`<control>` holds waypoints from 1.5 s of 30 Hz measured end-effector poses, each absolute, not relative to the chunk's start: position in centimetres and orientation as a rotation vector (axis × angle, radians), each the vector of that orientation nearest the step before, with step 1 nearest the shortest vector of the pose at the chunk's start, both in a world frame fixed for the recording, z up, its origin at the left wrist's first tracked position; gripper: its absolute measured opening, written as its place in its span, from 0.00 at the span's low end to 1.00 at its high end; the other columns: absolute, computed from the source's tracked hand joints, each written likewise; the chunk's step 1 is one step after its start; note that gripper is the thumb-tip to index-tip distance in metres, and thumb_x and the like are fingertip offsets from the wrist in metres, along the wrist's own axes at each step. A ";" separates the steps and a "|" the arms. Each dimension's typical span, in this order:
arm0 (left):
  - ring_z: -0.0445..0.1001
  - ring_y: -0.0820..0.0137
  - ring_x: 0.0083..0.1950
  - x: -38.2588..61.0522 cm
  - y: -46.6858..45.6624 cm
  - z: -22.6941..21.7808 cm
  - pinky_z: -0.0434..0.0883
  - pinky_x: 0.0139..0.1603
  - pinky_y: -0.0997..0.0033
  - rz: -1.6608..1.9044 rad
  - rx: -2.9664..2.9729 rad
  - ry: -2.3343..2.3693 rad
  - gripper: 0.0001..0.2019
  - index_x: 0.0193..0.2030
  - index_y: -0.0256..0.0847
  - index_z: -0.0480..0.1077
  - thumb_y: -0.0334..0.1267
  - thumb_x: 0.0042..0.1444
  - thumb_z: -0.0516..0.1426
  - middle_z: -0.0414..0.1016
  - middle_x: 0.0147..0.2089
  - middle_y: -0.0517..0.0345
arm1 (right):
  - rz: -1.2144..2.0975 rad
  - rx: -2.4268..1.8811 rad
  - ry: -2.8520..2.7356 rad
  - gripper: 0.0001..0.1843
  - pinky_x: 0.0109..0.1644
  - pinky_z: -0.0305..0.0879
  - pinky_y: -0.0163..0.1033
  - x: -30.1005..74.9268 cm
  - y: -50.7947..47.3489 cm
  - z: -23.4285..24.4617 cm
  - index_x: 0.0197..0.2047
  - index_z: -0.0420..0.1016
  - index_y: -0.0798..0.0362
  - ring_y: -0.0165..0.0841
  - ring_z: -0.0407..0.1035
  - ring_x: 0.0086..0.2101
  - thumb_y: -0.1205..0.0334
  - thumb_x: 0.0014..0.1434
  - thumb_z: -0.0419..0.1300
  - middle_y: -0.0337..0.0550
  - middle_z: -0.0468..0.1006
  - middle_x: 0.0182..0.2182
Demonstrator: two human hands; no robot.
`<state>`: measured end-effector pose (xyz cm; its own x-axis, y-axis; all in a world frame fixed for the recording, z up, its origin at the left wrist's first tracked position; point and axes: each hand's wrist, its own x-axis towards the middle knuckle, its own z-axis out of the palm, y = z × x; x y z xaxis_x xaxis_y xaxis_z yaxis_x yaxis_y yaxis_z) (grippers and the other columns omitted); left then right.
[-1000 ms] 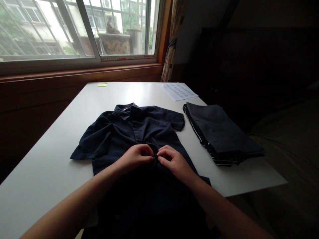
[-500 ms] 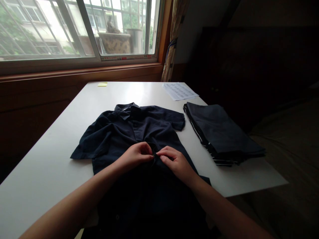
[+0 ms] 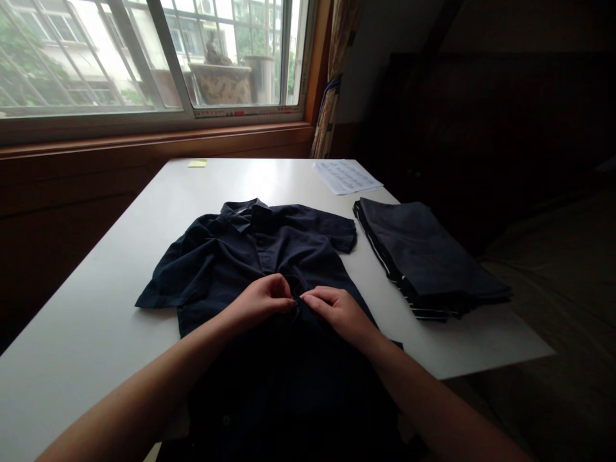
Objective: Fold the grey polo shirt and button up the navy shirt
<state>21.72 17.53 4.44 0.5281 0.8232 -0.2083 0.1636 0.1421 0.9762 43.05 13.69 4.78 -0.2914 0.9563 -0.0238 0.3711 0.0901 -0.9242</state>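
Observation:
A dark navy short-sleeved shirt (image 3: 308, 239) lies front up on the white table (image 3: 91, 308), its collar toward the window. At the middle of its front, my left hand (image 3: 262, 300) pinches the raised front edge between thumb and forefinger. Close beside it on the right, my right hand (image 3: 339, 314) also pinches the cloth, fingertips nearly touching those of the left. Whatever button or buttonhole lies between the fingertips is too dark and small to make out. The lower part of the shirt falls into shadow between my forearms.
A stack of folded dark clothes (image 3: 428, 250), some with white stripes, sits at the table's right side. Printed papers (image 3: 347, 176) lie at the far right corner, a yellow sticky note (image 3: 197, 163) at the far left. Behind the table is a window (image 3: 231, 58) with a curtain (image 3: 331, 90).
My right hand's fingers have closed together a little more at the shirt's front edge. The left hand stays almost in place, and the shirt lies as before.

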 end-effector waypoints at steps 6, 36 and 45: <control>0.70 0.74 0.31 21.7 17.5 4.5 0.65 0.32 0.75 0.586 1.390 0.961 0.09 0.34 0.37 0.69 0.36 0.48 0.64 0.73 0.31 0.61 | 1.322 -1.379 -1.678 0.13 0.39 0.67 0.37 43.3 13.8 4.8 0.44 0.83 0.51 0.35 0.75 0.34 0.56 0.61 0.61 0.41 0.83 0.35; 0.73 0.70 0.33 21.6 17.5 4.3 0.66 0.34 0.74 0.597 1.458 0.998 0.12 0.35 0.38 0.68 0.42 0.50 0.64 0.74 0.30 0.61 | 0.787 -1.332 -2.082 0.04 0.38 0.62 0.35 42.0 14.2 5.0 0.37 0.80 0.50 0.31 0.70 0.33 0.64 0.58 0.65 0.38 0.75 0.31; 0.66 0.74 0.31 21.9 17.5 4.2 0.62 0.30 0.76 0.633 1.471 1.042 0.10 0.32 0.38 0.66 0.36 0.46 0.64 0.69 0.29 0.64 | 0.758 -1.315 -2.082 0.03 0.38 0.63 0.35 41.9 14.1 4.2 0.37 0.78 0.50 0.30 0.69 0.32 0.65 0.58 0.64 0.38 0.73 0.32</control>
